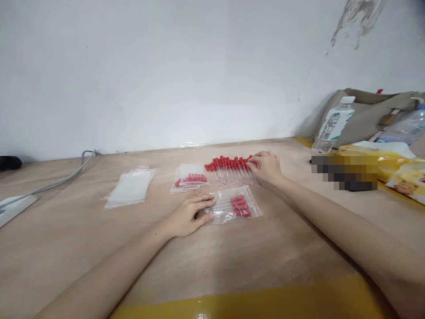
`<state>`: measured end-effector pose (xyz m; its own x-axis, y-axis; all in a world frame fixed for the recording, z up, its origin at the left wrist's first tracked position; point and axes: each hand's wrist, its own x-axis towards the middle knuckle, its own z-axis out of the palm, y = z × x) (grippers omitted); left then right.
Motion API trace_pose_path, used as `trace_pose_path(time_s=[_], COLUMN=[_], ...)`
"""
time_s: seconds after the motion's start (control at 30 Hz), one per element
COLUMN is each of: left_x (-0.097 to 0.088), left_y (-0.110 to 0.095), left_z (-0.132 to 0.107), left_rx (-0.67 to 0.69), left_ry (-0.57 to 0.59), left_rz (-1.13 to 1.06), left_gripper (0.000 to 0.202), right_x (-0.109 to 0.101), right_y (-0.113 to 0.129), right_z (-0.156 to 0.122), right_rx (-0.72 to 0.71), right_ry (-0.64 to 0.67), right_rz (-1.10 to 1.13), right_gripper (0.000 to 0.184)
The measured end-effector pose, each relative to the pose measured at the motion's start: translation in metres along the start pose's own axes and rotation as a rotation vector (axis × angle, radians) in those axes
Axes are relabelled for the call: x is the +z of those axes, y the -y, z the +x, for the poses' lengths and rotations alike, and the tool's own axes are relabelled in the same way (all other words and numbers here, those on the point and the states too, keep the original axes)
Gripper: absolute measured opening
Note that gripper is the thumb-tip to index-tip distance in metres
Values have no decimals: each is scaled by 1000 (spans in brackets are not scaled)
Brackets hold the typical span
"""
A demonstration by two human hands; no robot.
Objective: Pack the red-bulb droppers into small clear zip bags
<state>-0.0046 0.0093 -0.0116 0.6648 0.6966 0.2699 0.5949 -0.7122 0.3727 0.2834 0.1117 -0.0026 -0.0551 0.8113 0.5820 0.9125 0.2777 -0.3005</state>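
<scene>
My left hand [190, 213] lies on the table with fingers stretched, touching the open left edge of a clear plastic bag [236, 207] that holds several red-capped droppers. My right hand [267, 166] reaches to the right end of a row of loose red-capped droppers [229, 168], its fingers pinched on one of them. Left of the row lies a filled bag of droppers [190, 179]. A stack of empty clear bags [130, 188] rests farther left.
A wooden tabletop [99, 239] with a yellow front strip meets a white wall. A grey cable [63, 179] and white power strip [13, 207] lie at left. At right stand a water bottle [334, 125], a beige bag [372, 115] and yellow packages [398, 170].
</scene>
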Motion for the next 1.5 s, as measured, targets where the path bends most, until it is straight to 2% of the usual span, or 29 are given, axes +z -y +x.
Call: trace_pose_path(time_s=[0.13, 0.27, 0.4, 0.47, 0.57, 0.67, 0.77, 0.87, 1.03, 1.4, 1.5], left_x=[0, -1, -2, -1, 0, 2, 2, 3, 2, -1, -1], left_y=[0, 0, 0, -1, -1, 0, 0, 0, -1, -3, -3], left_z=[-1, -2, -2, -1, -1, -1, 0, 0, 0, 1, 1], left_rx=[-2, -22, -20, 4, 57, 73, 69, 61, 48, 18, 30], left_ry=[20, 50, 49, 18, -11, 2, 19, 19, 10, 22, 16], left_rz=[2, 0, 6, 9, 1, -12, -16, -14, -19, -9, -10], left_gripper=[40, 39, 37, 37, 38, 37, 37, 38, 38, 37, 38], right_x=[24, 36, 26, 13, -10, -28, -34, -29, -18, -15, -18], right_y=[6, 10, 13, 13, 9, 2, -8, -13, -7, 0, 0], right_z=[27, 42, 50, 48, 34, 8, -19, -38, -52, -63, -64], right_rx=[15, 119, 237, 246, 178, 164, 274, 408, 581, 590, 641], right_ry=[20, 101, 121, 131, 139, 5, -142, -162, -91, -6, 102], right_rz=[-124, -107, 16, 187, 636, 923, 1022, 1123, 1235, 1342, 1406], right_gripper=[29, 25, 18, 17, 16, 28, 36, 36, 32, 27, 21])
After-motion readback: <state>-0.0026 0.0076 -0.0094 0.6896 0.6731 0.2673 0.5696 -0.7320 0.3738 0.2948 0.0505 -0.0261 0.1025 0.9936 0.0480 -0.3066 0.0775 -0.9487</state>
